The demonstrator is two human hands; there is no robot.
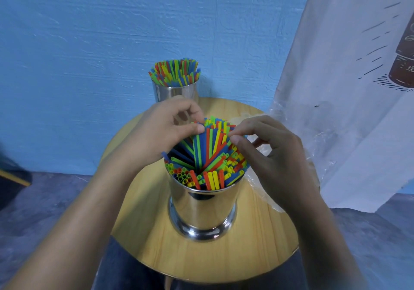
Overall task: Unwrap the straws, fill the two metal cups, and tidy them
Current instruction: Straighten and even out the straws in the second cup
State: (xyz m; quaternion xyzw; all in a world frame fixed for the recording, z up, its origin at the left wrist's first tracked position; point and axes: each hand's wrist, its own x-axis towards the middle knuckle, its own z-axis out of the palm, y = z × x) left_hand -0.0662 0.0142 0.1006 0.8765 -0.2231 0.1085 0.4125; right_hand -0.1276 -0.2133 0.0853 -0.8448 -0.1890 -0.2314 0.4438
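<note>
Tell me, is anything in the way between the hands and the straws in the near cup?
No, nothing visible. The left hand and the right hand both pinch the leaning straws above the near cup. The clear wrapper lies aside, right of that cup.

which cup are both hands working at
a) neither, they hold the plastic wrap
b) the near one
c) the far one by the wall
b: the left hand and right hand both pinch the leaning straws in the near cup; the far cup stands behind them.
</note>
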